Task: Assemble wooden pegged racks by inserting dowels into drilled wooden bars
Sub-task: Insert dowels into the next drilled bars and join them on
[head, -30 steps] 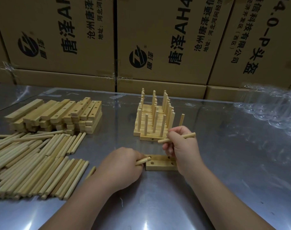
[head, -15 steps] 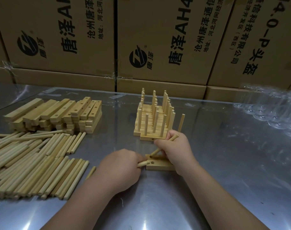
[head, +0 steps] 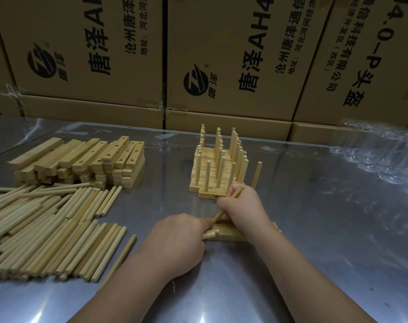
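The shiny metal bench (head: 326, 241) is carrying a stack of drilled bars (head: 82, 162) at its far left. Loose dowels (head: 47, 229) are lying spread in front of the stack, with one stray dowel (head: 125, 254) lying just beside them. Near the middle, finished racks (head: 212, 180) are standing packed together, and a single bar (head: 231, 236) is lying in front of them. Clear glossy items (head: 379, 155), too blurred to identify, are sitting at the right.

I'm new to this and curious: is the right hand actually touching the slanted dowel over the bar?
Touching. The head view shows the right hand with its fingers curled around the slanted dowel, whose top end pokes out above them.
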